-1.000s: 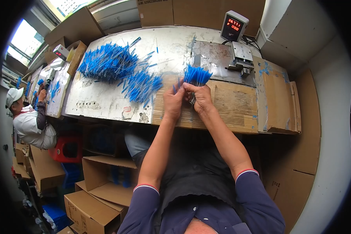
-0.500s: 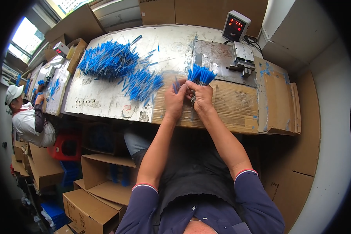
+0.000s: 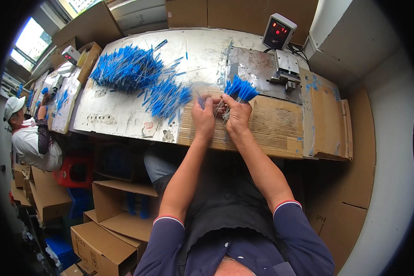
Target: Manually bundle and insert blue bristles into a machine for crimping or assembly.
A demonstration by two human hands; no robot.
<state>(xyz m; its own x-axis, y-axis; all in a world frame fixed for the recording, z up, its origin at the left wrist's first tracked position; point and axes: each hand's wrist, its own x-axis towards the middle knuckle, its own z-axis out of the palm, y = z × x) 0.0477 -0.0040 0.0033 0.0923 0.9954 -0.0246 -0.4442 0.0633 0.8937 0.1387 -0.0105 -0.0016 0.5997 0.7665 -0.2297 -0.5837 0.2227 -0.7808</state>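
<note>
Over the past second we have lifted our right hand [image 3: 238, 115], gripping the bunch of blue sticks [image 3: 240, 89], slightly off the cardboard sheet [image 3: 271, 124] on the surface [image 3: 119, 115], while our left hand [image 3: 204, 117] pinches a few, so sorting goes on.

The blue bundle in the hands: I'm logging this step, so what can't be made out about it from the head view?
- Bundle of blue sticks: its lower ends are hidden inside the right hand.
- Left hand: what its fingertips pinch is too small to tell.
- Single sticks in the blue pile: too small and blurred to count.
- Co-worker at the left rim: their work is mostly cut off.
</note>
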